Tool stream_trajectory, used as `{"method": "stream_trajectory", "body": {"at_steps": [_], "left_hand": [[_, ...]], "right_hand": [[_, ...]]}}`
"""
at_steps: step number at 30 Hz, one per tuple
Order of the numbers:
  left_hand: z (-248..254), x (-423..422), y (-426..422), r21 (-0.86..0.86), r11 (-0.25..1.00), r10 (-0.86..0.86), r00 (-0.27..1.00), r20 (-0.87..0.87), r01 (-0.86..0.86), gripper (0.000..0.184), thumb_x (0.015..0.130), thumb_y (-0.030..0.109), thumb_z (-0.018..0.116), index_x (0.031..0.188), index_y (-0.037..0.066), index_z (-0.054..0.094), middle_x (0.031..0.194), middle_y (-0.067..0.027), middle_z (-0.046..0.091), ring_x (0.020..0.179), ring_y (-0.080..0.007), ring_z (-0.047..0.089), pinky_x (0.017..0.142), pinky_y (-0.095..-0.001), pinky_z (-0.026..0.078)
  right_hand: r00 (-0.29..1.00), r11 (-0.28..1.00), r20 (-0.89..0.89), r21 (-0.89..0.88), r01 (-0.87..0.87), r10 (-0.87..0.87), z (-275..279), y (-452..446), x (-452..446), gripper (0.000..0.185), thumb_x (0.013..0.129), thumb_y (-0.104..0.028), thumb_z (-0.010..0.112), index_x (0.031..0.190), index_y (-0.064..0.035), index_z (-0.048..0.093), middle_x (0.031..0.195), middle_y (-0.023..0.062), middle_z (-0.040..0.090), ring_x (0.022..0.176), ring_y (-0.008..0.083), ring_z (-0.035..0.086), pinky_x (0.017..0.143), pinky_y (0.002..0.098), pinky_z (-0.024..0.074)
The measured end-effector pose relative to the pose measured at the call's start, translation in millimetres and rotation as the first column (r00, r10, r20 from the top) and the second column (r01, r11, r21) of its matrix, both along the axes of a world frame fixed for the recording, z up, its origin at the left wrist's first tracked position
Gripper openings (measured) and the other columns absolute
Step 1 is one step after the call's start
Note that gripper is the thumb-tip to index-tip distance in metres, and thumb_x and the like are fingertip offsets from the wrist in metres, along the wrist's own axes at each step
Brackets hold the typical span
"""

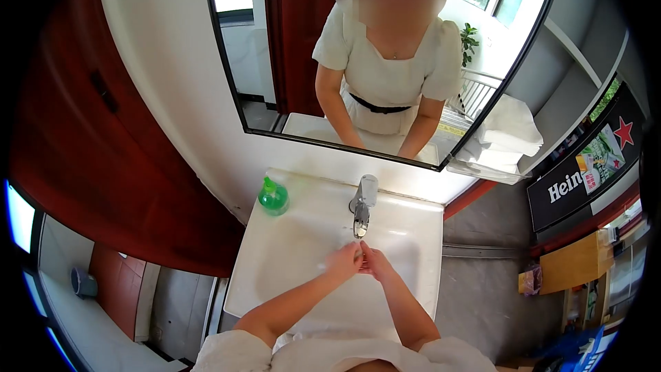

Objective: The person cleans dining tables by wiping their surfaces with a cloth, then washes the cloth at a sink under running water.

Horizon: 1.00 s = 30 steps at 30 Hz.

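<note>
Both hands meet over the white sink (237,282), just below the spout of the chrome faucet (362,210). My left hand (343,260) is smeared by motion, and its fingers do not show clearly. Pressed up against it is my right hand (375,264), its fingers curled inward. Whether anything lies between the palms is hidden. A faint pale blur beside the left hand may be water or foam; I cannot tell which. On the sink's back left corner stands a green pump bottle (273,198), apart from both hands.
A black-framed mirror (296,136) above the sink reflects a person in a white dress. White folded towels (508,127) are stacked on a shelf at right. A dark red door (117,138) stands at left. Farther right are a cardboard box (575,262) and a black sign (575,172).
</note>
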<state>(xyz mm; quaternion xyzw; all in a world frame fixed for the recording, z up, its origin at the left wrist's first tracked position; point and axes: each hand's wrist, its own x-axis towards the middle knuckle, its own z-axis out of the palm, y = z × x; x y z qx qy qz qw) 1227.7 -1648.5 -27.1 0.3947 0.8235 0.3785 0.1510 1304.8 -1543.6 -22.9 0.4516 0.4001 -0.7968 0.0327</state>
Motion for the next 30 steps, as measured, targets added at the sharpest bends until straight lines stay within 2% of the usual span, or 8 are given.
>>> {"method": "stream_trajectory", "body": {"at_steps": [5,11,14,16,19,24,28,30], "left_hand": [[-19,-6,-27,0.046,0.967,-0.254,0.967,0.030,0.252,0.020,0.074,0.023,0.060,0.086,0.008,0.052,0.077,-0.0096,0.058,0.068,-0.0269,0.057,0.056,-0.0369,0.044],[-18,-22,-17,0.157,0.949,0.244,0.952,0.183,-0.274,0.025,0.079,0.031,0.054,0.089,0.008,0.054,0.086,-0.0099,0.057,0.077,-0.0262,0.056,0.066,-0.0356,0.045],[-66,-20,3,0.298,0.890,0.224,0.902,0.370,-0.344,0.030,0.082,0.036,0.051,0.088,0.007,0.057,0.083,-0.0111,0.059,0.078,-0.0285,0.057,0.067,-0.0338,0.045],[-44,-15,6,0.140,0.981,-0.031,0.600,0.800,-0.137,0.035,0.084,0.038,0.048,0.088,0.004,0.058,0.085,-0.0143,0.060,0.082,-0.0295,0.057,0.069,-0.0341,0.045],[-42,-9,19,0.010,0.992,-0.119,0.897,0.426,0.127,0.036,0.081,0.037,0.052,0.089,0.002,0.057,0.081,-0.0155,0.060,0.076,-0.0267,0.058,0.066,-0.0333,0.045],[-21,-19,21,0.106,0.994,-0.062,0.903,0.425,0.018,0.036,0.076,0.035,0.060,0.085,0.001,0.057,0.071,-0.0139,0.058,0.066,-0.0232,0.057,0.062,-0.0323,0.045],[-12,-37,7,0.083,0.996,-0.029,0.885,0.465,-0.011,0.033,0.073,0.032,0.063,0.085,0.002,0.055,0.074,-0.0124,0.059,0.069,-0.0227,0.057,0.063,-0.0314,0.045],[-25,-45,-3,0.158,0.987,-0.060,0.881,0.470,-0.018,0.033,0.072,0.031,0.063,0.086,0.003,0.055,0.080,-0.0125,0.058,0.073,-0.0223,0.057,0.065,-0.0312,0.045]], "right_hand": [[0.981,0.989,-0.155,0.102,-0.103,0.118,-50,-6,-49,0.029,0.079,-0.023,0.058,0.095,0.0009,0.054,0.085,0.0090,0.057,0.070,0.0182,0.058,0.058,0.0312,0.0485],[0.964,0.970,-0.149,0.077,0.233,-0.220,-27,-16,-48,0.023,0.080,-0.019,0.058,0.092,0.0007,0.054,0.086,0.0095,0.057,0.075,0.0187,0.057,0.062,0.0319,0.0491],[0.943,0.960,-0.195,-0.130,0.249,-0.271,-23,-6,-27,0.025,0.081,-0.020,0.058,0.095,0.0000,0.053,0.086,0.0091,0.057,0.076,0.0189,0.057,0.064,0.0317,0.0492],[0.948,0.961,-0.201,-0.176,0.211,-0.245,-19,1,-11,0.026,0.081,-0.020,0.059,0.096,-0.0006,0.052,0.087,0.0089,0.057,0.077,0.0195,0.057,0.065,0.0318,0.0493],[0.932,0.960,-0.238,-0.125,0.250,-0.274,-12,7,13,0.030,0.079,-0.022,0.061,0.098,-0.0014,0.051,0.088,0.0084,0.057,0.076,0.0177,0.057,0.067,0.0300,0.0485],[0.955,0.728,-0.012,0.650,-0.218,0.297,-4,15,31,0.031,0.078,-0.023,0.062,0.097,-0.0012,0.052,0.084,0.0053,0.057,0.078,0.0112,0.053,0.068,0.0250,0.0436],[0.922,0.689,0.079,0.641,-0.339,0.380,-8,15,19,0.027,0.079,-0.023,0.060,0.093,0.0003,0.055,0.082,0.0044,0.057,0.077,0.0100,0.052,0.066,0.0236,0.0420],[0.970,0.856,-0.193,0.516,-0.027,0.147,-23,4,1,0.034,0.078,-0.028,0.060,0.092,0.0030,0.058,0.081,0.0053,0.059,0.074,0.0112,0.052,0.065,0.0260,0.0427]]}}
